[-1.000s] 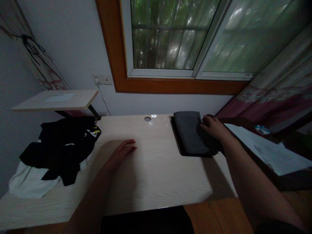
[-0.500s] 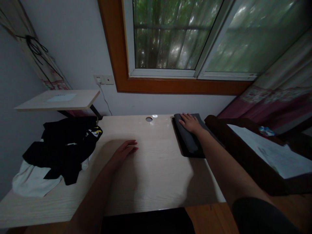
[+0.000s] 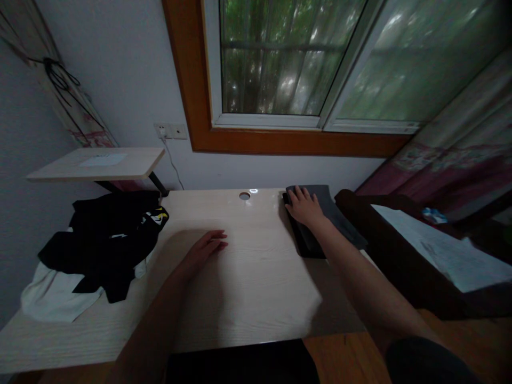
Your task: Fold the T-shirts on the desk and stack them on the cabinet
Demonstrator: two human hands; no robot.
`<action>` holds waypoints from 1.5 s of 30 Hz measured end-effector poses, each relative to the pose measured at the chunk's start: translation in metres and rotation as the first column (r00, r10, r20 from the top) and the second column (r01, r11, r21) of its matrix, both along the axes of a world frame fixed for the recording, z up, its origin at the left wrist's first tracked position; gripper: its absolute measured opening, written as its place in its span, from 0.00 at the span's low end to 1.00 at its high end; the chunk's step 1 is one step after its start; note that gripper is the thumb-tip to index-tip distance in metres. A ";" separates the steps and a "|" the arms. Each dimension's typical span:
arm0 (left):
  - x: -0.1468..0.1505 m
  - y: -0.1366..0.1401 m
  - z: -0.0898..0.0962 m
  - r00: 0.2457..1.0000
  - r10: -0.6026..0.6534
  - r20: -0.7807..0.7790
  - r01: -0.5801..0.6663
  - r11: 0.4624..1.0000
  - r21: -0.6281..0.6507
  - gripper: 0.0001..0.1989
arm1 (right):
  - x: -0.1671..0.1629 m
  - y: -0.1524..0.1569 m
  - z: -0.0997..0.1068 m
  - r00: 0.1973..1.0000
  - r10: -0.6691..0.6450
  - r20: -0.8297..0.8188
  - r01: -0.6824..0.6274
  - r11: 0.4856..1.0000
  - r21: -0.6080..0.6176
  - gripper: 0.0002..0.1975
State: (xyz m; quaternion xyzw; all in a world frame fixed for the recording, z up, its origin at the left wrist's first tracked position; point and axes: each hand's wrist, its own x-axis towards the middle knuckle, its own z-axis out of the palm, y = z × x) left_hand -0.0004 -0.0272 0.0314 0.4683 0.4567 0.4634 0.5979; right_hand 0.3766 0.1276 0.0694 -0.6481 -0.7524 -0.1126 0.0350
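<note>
My right hand (image 3: 304, 207) lies with spread fingers on a dark grey, flat, flexible item (image 3: 340, 216), perhaps folded cloth; I cannot make out its kind. Beneath it, a black flat layer (image 3: 306, 246) shows along the left and front edge. Both lie at the far right of the pale wooden desk (image 3: 256, 298). My left hand (image 3: 206, 247) rests on the desk left of the middle, fingers stretched out, holding nothing. To its left lies a heap of black clothing (image 3: 108, 240) with white and yellow print, over a white cloth (image 3: 52, 296).
A small raised shelf (image 3: 100, 173) with a paper on it stands behind the clothing. At the back is a round cable hole (image 3: 245, 196). Right of the desk, a dark brown piece of furniture (image 3: 392, 256) bears a large white sheet (image 3: 448, 250). A window (image 3: 280, 64) is behind.
My right hand has slid slightly left across the grey item, its fingers now more spread. More of the grey item's right part shows. My left hand has stayed in place.
</note>
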 end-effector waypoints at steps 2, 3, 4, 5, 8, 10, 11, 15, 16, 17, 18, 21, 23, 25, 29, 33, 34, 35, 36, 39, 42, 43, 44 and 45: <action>0.001 0.000 0.002 1.000 -0.004 0.002 0.004 1.000 0.006 0.21 | -0.019 -0.018 -0.005 0.998 0.044 0.049 -0.046 0.999 0.026 0.29; 0.001 0.000 0.002 1.000 -0.002 0.001 0.002 1.000 0.007 0.21 | -0.027 -0.026 -0.008 0.996 0.048 0.077 -0.051 0.998 0.030 0.28; 0.000 0.000 0.001 1.000 -0.002 0.000 0.002 1.000 0.005 0.21 | -0.034 -0.034 -0.013 0.993 0.053 0.104 -0.057 0.998 0.031 0.28; 0.000 0.001 0.000 1.000 -0.001 -0.001 0.001 1.000 0.001 0.21 | -0.040 -0.040 -0.017 0.991 0.047 0.124 -0.051 0.998 0.031 0.28; -0.002 0.002 -0.006 1.000 -0.001 -0.005 0.001 1.000 -0.006 0.21 | -0.046 -0.052 -0.027 0.989 0.030 0.143 -0.034 0.999 0.024 0.30; -0.003 0.003 -0.009 1.000 0.005 -0.001 -0.005 1.000 -0.004 0.21 | -0.044 -0.055 -0.029 0.991 0.031 0.131 -0.035 0.999 0.029 0.31; -0.004 0.003 -0.011 1.000 0.008 0.005 -0.008 1.000 -0.002 0.22 | -0.043 -0.056 -0.029 0.992 0.034 0.124 -0.038 0.999 0.033 0.32; -0.003 0.003 -0.011 0.999 0.001 0.035 -0.001 1.000 -0.006 0.21 | -0.035 -0.056 -0.025 0.992 0.027 0.125 -0.032 0.999 0.036 0.32; -0.003 0.003 -0.010 0.999 0.000 0.038 0.000 1.000 -0.010 0.21 | -0.032 -0.056 -0.025 0.991 0.021 0.129 -0.025 0.999 0.033 0.32; -0.003 0.002 -0.009 0.999 0.004 0.040 -0.003 1.000 -0.013 0.21 | -0.029 -0.056 -0.024 0.991 0.015 0.129 -0.018 0.999 0.028 0.32; -0.002 0.002 -0.008 0.999 0.008 0.044 -0.007 1.000 -0.014 0.21 | -0.025 -0.055 -0.024 0.992 0.009 0.127 -0.012 1.000 0.022 0.32; -0.002 0.002 -0.007 0.999 0.013 0.050 -0.012 1.000 -0.015 0.21 | -0.012 -0.056 -0.024 0.994 -0.001 0.109 -0.001 1.000 0.019 0.31; -0.002 0.002 -0.007 0.999 0.012 0.041 -0.011 1.000 -0.017 0.21 | -0.003 -0.057 -0.024 0.994 0.000 0.113 -0.003 1.000 0.027 0.31; -0.002 0.003 -0.008 0.999 0.010 0.031 -0.009 1.000 -0.017 0.21 | 0.005 -0.058 -0.023 0.992 0.012 0.128 -0.015 1.000 0.022 0.30; -0.003 0.002 -0.007 1.000 0.002 0.029 -0.002 1.000 -0.009 0.21 | 0.020 -0.063 -0.022 0.992 0.043 0.121 -0.043 0.999 -0.001 0.30; -0.002 0.000 -0.004 1.000 0.002 0.021 -0.002 1.000 -0.009 0.21 | 0.031 -0.069 -0.023 0.993 0.064 0.095 -0.066 0.998 0.016 0.29; -0.001 0.000 -0.003 1.000 0.004 0.021 -0.004 1.000 -0.007 0.21 | 0.033 -0.070 -0.024 0.993 0.066 0.099 -0.068 0.997 0.022 0.29; -0.001 -0.001 -0.002 1.000 0.009 0.023 -0.009 1.000 -0.006 0.21 | 0.034 -0.071 -0.025 0.992 0.067 0.104 -0.070 0.997 0.026 0.29; -0.001 -0.001 -0.002 1.000 0.013 0.025 -0.013 1.000 -0.006 0.21 | 0.035 -0.072 -0.025 0.992 0.068 0.110 -0.072 0.997 0.028 0.30; -0.001 -0.001 -0.003 0.999 0.021 0.029 -0.021 1.000 -0.011 0.21 | 0.034 -0.075 -0.027 0.991 0.066 0.113 -0.070 0.997 0.032 0.30; -0.002 0.000 -0.004 1.000 0.014 0.017 -0.013 1.000 -0.013 0.21 | 0.030 -0.081 -0.030 0.996 0.042 0.085 -0.048 0.996 0.072 0.29; -0.002 0.000 -0.003 1.000 0.013 0.012 -0.013 1.000 -0.012 0.21 | 0.028 -0.084 -0.031 0.997 0.032 0.069 -0.038 0.995 0.089 0.29; -0.002 0.000 -0.003 1.000 0.012 0.007 -0.012 1.000 -0.010 0.21 | 0.026 -0.088 -0.032 0.998 0.021 0.053 -0.026 0.994 0.106 0.29; -0.002 0.000 -0.003 1.000 0.013 0.004 -0.013 1.000 -0.007 0.21 | 0.024 -0.093 -0.033 0.999 0.014 0.040 -0.019 0.993 0.118 0.29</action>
